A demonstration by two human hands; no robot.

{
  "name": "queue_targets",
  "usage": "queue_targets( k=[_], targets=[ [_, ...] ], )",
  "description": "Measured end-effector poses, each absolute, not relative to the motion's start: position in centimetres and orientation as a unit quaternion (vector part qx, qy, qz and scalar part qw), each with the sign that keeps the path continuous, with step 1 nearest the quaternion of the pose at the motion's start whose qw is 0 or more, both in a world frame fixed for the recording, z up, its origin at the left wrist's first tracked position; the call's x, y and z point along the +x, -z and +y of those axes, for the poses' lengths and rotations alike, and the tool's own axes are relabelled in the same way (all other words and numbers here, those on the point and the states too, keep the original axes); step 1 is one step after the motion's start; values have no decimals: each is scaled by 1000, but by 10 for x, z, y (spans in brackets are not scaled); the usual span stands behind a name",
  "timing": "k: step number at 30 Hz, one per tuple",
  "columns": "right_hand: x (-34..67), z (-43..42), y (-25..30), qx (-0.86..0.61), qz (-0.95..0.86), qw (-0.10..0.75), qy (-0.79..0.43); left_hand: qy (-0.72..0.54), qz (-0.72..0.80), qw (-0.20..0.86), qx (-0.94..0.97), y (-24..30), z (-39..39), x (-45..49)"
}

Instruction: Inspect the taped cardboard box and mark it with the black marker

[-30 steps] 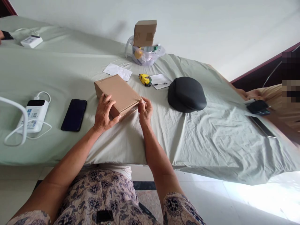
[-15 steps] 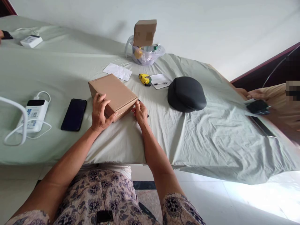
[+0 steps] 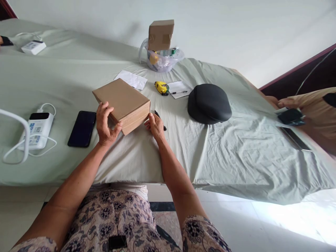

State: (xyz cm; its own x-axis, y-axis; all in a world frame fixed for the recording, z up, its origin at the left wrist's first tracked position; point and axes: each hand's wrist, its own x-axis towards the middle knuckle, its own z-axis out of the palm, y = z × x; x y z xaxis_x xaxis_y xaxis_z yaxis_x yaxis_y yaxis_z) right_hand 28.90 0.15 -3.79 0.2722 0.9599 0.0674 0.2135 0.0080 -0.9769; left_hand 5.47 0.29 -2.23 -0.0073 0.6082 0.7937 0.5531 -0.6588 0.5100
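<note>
A flat brown cardboard box (image 3: pixel 122 102) lies on the pale green cloth (image 3: pixel 65 77) in front of me. My left hand (image 3: pixel 104 125) grips its near left corner, thumb on the side and fingers on the top. At the box's near right corner rests my right hand (image 3: pixel 154 126), its fingers curled over a black pen (image 3: pixel 160 119) that lies on the cloth; whether it holds the pen I cannot make out.
Left of the box lie a black phone (image 3: pixel 82 128) and a white power bank (image 3: pixel 37 128) with a cable. Behind it are papers (image 3: pixel 131 79), a yellow tape measure (image 3: pixel 161 87), a clear bowl (image 3: pixel 161 63) topped by a small box, and a black case (image 3: pixel 209 104). Another person's hand (image 3: pixel 288 103) is at the right.
The box has slid and turned to the left with my left hand. My right hand has come off its right edge and dropped to the cloth by the pen.
</note>
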Motion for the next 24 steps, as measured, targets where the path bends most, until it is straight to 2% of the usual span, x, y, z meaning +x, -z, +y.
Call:
queue_targets(
  k=[7, 12, 24],
  targets=[
    [284, 7, 39, -502, -436, 634, -394, -586, 421, 56, 690, 23, 1, 55],
    [279, 7, 40, -471, -390, 681, -402, -595, 419, 96, 679, 25, -1, 58],
    [238, -6, 45, -425, -497, 589, -475, -628, 430, 92, 642, 23, 5, 59]
  ],
)
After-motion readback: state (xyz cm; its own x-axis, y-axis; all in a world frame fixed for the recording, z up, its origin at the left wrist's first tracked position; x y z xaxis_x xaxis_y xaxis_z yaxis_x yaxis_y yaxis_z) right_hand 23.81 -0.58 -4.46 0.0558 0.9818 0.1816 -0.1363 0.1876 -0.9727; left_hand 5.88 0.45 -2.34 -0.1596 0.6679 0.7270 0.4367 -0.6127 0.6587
